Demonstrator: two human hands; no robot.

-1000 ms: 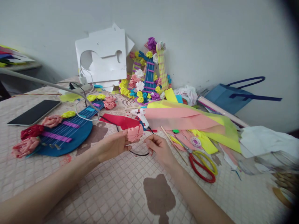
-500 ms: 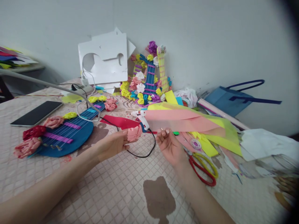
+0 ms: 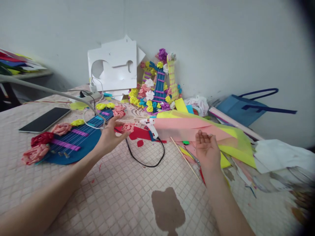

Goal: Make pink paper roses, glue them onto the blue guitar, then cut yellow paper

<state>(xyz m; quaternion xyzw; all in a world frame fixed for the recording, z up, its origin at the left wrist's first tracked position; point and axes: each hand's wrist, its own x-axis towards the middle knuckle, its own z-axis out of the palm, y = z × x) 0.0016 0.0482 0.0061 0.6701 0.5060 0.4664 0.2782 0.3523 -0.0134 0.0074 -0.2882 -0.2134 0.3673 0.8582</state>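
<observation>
So that its petals are spared crushing, presumably, the left hand (image 3: 108, 137) pinches the pink flower (image 3: 128, 127) near centre; right of centre, the right hand (image 3: 208, 153) is loosely open.

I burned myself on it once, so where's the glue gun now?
In the head view, the white glue gun lies near the middle, against the pink paper's left end.

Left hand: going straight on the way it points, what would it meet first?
Probably the glue gun, beyond the pink flower the left hand holds; from one view, depth is unclear.
</observation>
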